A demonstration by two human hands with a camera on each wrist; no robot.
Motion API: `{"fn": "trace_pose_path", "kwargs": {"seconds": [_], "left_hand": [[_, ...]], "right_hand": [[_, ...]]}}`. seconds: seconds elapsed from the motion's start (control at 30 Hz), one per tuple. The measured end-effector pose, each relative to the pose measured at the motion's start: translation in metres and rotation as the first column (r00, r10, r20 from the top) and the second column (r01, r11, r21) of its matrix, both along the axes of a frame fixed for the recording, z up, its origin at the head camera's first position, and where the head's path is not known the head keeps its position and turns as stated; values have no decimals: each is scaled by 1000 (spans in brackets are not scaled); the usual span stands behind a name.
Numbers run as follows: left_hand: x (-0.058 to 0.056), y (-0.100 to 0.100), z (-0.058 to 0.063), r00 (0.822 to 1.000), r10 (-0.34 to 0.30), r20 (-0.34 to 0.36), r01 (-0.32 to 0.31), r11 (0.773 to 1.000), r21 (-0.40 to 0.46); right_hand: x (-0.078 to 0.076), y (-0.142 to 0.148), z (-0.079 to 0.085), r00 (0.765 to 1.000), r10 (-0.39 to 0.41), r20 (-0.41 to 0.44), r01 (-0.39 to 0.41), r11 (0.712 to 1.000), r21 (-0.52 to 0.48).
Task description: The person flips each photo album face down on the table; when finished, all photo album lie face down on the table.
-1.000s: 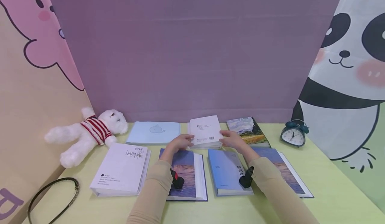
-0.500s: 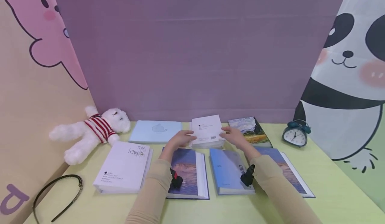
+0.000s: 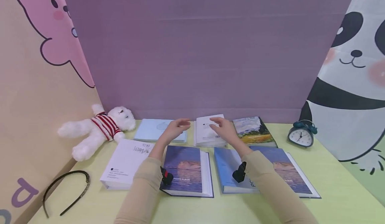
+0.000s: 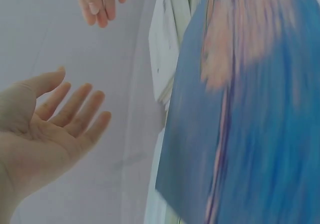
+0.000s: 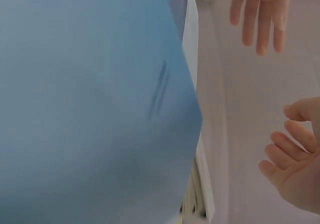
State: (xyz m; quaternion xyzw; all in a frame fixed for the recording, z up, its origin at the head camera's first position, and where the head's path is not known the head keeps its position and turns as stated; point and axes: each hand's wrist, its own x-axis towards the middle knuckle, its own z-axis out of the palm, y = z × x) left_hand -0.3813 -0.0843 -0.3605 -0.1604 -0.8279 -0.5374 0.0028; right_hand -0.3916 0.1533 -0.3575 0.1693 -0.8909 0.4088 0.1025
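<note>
My left hand (image 3: 175, 130) is raised over the gap between a pale blue whale-print album (image 3: 147, 129) and a small white book (image 3: 205, 139) at the back. Its fingers are spread and relaxed in the left wrist view, holding nothing. My right hand (image 3: 225, 130) hovers over the white book's right side, overlapping it in the head view. In the right wrist view the fingers (image 5: 282, 151) bend softly around nothing. Under my left wrist lies a photo album (image 3: 183, 170) with a sea picture; under my right, a blue album (image 3: 230, 170), partly hidden by the sleeve.
A thick white book (image 3: 124, 164) lies front left, near a black headband (image 3: 87, 180) and a white plush bear (image 3: 105, 127). On the right are a landscape-painting book (image 3: 252, 130), a second sea-picture album (image 3: 284, 170) and an alarm clock (image 3: 300, 135). A purple backdrop (image 3: 210, 50) stands behind.
Both hands have let go of the small white book's sides and lifted; the left has drawn away leftward. The head view has shifted slightly, so everything appears further right.
</note>
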Motion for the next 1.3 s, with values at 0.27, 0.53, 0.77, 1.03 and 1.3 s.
{"fn": "trace_pose_path", "kwargs": {"seconds": [0.27, 0.53, 0.77, 1.03, 1.3], "left_hand": [[3, -31, -4, 995, 74, -73, -72, 997, 27], [2, -66, -13, 979, 181, -97, -180, 984, 17], [2, -96, -17, 964, 254, -78, -252, 967, 30], [-1, -124, -26, 929, 367, -43, -368, 929, -23], [-4, -146, -30, 916, 402, 8, -396, 905, -154]], "right_hand": [[-1, -36, 2, 996, 70, -51, -72, 996, -53], [-1, -69, 4, 993, 114, -33, -116, 992, -42], [-5, -96, 3, 985, 169, -37, -170, 985, -35], [-10, -120, -9, 973, 229, -22, -229, 973, -18], [-19, -132, -21, 965, 260, 31, -261, 965, 36]]}}
